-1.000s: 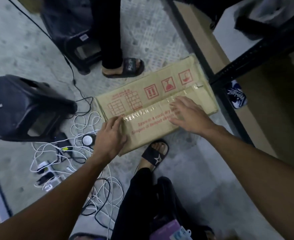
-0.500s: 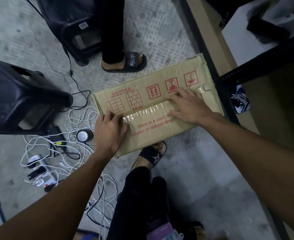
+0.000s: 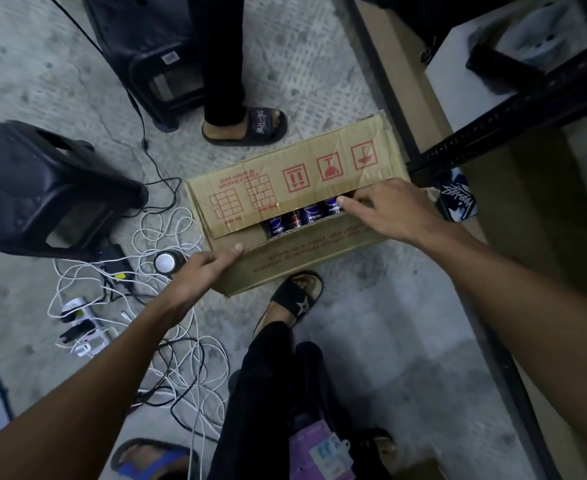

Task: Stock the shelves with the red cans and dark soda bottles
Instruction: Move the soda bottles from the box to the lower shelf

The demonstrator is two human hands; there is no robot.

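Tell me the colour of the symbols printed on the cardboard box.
The symbols are red on the brown box, seen in the head view.

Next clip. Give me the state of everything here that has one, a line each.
Box: on floor, flaps parted, partly open.
Drinks: inside box, showing through the gap.
Left hand: grips near flap's corner.
Right hand: fingers curled at the flap edge by the gap.
Stool: tipped on its side.
Power strip: plugs in it.
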